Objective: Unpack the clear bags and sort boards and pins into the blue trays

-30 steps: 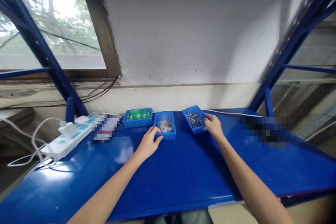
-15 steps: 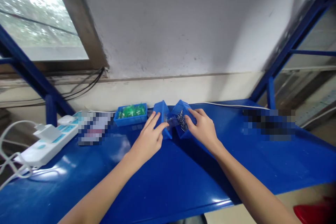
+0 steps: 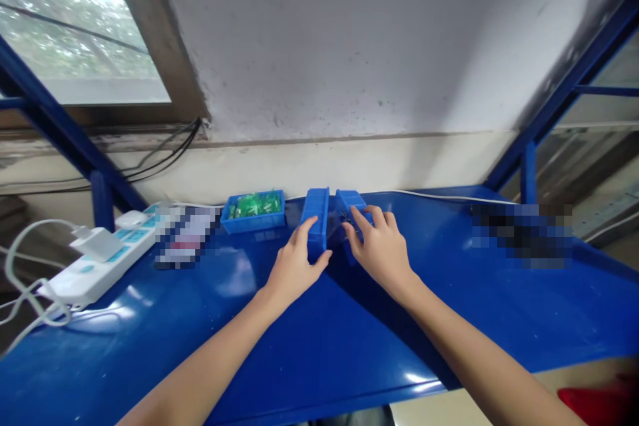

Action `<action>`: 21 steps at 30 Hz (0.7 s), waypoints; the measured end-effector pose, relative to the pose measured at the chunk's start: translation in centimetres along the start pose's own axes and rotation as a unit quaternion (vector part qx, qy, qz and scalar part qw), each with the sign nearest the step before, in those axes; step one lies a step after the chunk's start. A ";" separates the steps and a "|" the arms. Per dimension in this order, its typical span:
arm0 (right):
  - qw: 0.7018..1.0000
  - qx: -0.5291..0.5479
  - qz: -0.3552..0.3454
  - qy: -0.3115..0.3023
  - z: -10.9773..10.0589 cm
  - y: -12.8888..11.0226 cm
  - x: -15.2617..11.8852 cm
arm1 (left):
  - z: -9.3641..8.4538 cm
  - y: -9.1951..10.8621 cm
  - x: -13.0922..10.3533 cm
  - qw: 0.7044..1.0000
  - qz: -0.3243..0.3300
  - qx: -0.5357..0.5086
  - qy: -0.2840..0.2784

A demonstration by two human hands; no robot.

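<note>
Two small blue bins stand tipped on edge at the back of the blue table point(image 3: 319, 339), their open mouths turned toward each other. My left hand point(image 3: 294, 266) grips the left blue bin point(image 3: 316, 216) from its underside. My right hand point(image 3: 382, 249) holds the right blue bin point(image 3: 349, 203), which carries small metal pins, mostly hidden by my fingers. The two bins almost touch. A third blue bin with green parts point(image 3: 253, 210) lies flat just left of them.
A white power strip point(image 3: 100, 259) with a plugged adapter and white cables lies at the table's left. Blurred patches cover items at left-centre and right. A white cable point(image 3: 439, 198) runs along the back edge. Blue rack posts stand at both sides.
Both hands lifted and tipped the two bins from lying flat until their openings face each other, and the bins came closer together. The camera view shifted slightly.
</note>
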State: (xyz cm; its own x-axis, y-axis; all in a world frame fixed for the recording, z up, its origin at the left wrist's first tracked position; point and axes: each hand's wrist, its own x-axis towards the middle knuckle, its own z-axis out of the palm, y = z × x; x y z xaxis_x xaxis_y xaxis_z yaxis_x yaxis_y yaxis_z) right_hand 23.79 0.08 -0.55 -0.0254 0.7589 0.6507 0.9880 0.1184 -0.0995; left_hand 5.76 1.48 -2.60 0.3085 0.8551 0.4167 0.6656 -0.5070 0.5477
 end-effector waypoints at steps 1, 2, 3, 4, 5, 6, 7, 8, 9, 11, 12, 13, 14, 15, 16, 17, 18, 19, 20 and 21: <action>1.000 0.000 -0.004 0.001 0.1 0.1 0.0 | -0.2 0.0 0.1 1.000 -0.003 0.002 -0.001; 1.000 -0.001 -0.007 0.004 0.1 0.2 0.0 | -0.5 0.0 0.1 1.000 -0.004 0.008 0.002; 1.000 -0.001 -0.010 0.009 0.2 0.4 0.1 | -0.8 0.1 0.0 1.000 -0.001 0.017 0.008; 1.000 -0.003 -0.011 0.013 0.1 0.5 0.1 | -1.2 0.1 0.0 1.000 0.007 0.026 0.011; 1.000 -0.007 -0.013 0.016 0.1 0.6 0.1 | -1.6 0.2 -0.2 0.999 0.019 0.035 0.009; 1.000 -0.012 -0.015 0.015 0.0 0.7 0.2 | -2.0 0.2 -0.3 0.998 0.033 0.044 0.004; 1.000 -0.018 -0.019 0.011 -0.2 0.8 0.2 | -2.4 0.2 -0.4 0.998 0.044 0.054 -0.004; 0.999 -0.024 -0.024 0.004 -0.4 0.9 0.2 | -2.7 0.2 -0.4 0.996 0.054 0.064 -0.013; 0.999 -0.030 -0.031 -0.003 -0.6 0.9 0.3 | -3.1 0.1 -0.5 0.995 0.063 0.076 -0.022; 0.998 -0.041 -0.040 -0.013 -0.9 0.8 0.3 | -3.7 -0.1 -0.4 0.991 0.083 0.098 -0.038; 0.998 -0.044 -0.043 -0.015 -1.1 0.8 0.2 | -4.0 -0.2 -0.3 0.989 0.095 0.106 -0.046; 0.998 -0.045 -0.046 -0.014 -1.2 0.8 0.2 | -4.3 -0.4 -0.2 0.987 0.109 0.110 -0.052; 0.998 -0.046 -0.049 -0.012 -1.2 0.7 0.2 | -4.6 -0.6 -0.1 0.985 0.122 0.109 -0.056; 0.998 -0.047 -0.051 -0.011 -1.2 0.7 0.2 | -5.0 -0.9 -0.1 0.984 0.132 0.106 -0.058; 0.997 -0.048 -0.054 -0.010 -1.3 0.7 0.2 | -5.4 -1.1 0.0 0.983 0.139 0.104 -0.057; 0.997 -0.049 -0.058 -0.011 -1.2 0.8 0.2 | -5.9 -1.4 0.1 0.983 0.143 0.104 -0.053; 0.997 -0.049 -0.062 -0.013 -1.2 0.9 0.3 | -6.3 -1.7 0.1 0.983 0.145 0.108 -0.043; 0.997 -0.047 -0.067 -0.015 -1.2 1.0 0.3 | -6.8 -2.0 0.2 0.982 0.145 0.114 -0.028; 0.996 -0.042 -0.072 -0.015 -1.2 1.1 0.3 | -7.2 -2.3 0.2 0.982 0.144 0.120 -0.006; 0.996 -0.036 -0.078 -0.014 -1.2 1.3 0.4 | -7.6 -2.5 0.3 0.982 0.145 0.123 0.019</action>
State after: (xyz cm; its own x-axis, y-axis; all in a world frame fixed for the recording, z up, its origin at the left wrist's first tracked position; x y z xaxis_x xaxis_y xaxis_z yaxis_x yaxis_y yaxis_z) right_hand 25.21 -0.28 0.50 -0.1824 0.7529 0.6324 0.9801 0.1905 0.0560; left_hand -0.97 2.20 1.62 0.4860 0.6721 0.5586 0.6996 -0.6823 0.2123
